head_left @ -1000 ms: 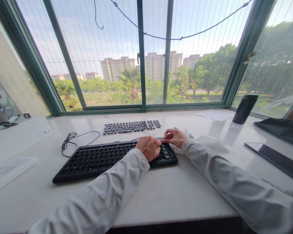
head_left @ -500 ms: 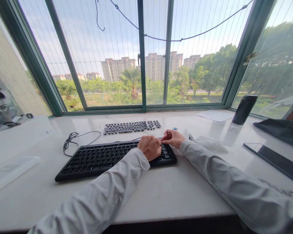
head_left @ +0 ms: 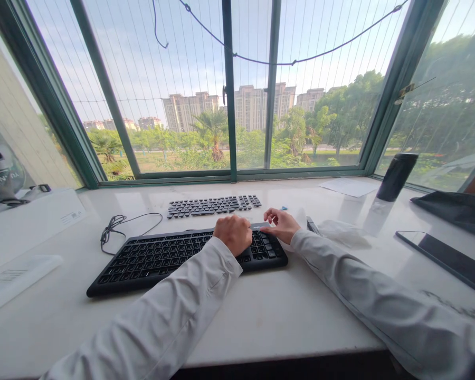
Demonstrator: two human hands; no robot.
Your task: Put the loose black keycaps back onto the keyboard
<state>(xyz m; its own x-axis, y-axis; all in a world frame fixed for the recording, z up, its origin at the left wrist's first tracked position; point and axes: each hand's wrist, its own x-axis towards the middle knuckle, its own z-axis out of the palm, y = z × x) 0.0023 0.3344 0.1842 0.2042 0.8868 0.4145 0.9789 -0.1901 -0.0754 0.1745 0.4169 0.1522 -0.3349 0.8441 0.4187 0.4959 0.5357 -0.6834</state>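
A black keyboard point(head_left: 158, 256) lies on the white tabletop, most of its key positions without caps. Several flat caps sit at its right end. Behind it, loose black keycaps point(head_left: 214, 206) are laid out in rows. My left hand point(head_left: 233, 235) is closed in a fist over the right part of the keyboard, and its fingertips and whatever they hold are hidden. At the keyboard's upper right corner is my right hand point(head_left: 283, 226). Its thumb rests on the number pad, with the index finger raised and curled apart from it; nothing shows between them.
A coiled cable point(head_left: 113, 232) lies left of the keyboard. To the right are a crumpled clear plastic bag point(head_left: 344, 232), a black bottle point(head_left: 397, 177), a phone point(head_left: 445, 261) and a paper sheet point(head_left: 348, 187). A white box point(head_left: 43, 216) stands at left, and a window point(head_left: 233, 132) closes off the back.
My left hand has moved left, away from my right hand. The right thumb and index finger, pinched together before, are now apart, and the thumb is down on the keys.
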